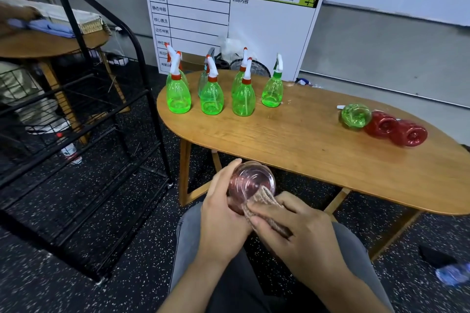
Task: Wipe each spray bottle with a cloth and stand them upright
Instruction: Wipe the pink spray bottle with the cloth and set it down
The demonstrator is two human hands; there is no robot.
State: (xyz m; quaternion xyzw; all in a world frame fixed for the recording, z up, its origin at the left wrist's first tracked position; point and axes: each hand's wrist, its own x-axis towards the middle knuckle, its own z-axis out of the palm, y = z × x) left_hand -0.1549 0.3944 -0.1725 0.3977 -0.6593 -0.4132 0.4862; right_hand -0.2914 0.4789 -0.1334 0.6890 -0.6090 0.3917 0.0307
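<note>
Gripping the red bottle (250,183) round its body, the left hand (223,213) holds it above the lap, base toward the camera, in front of the counter (305,150). The right hand (297,234) has its fingers (264,211) curled on the cloth (259,201), pressing it to the bottle. It looks like a light, empty, thin plastic shell, smooth and likely slippery; the wide body seems the surest hold. On the counter, seven green bottles stand upright; one green and two red lie on their sides.
</note>
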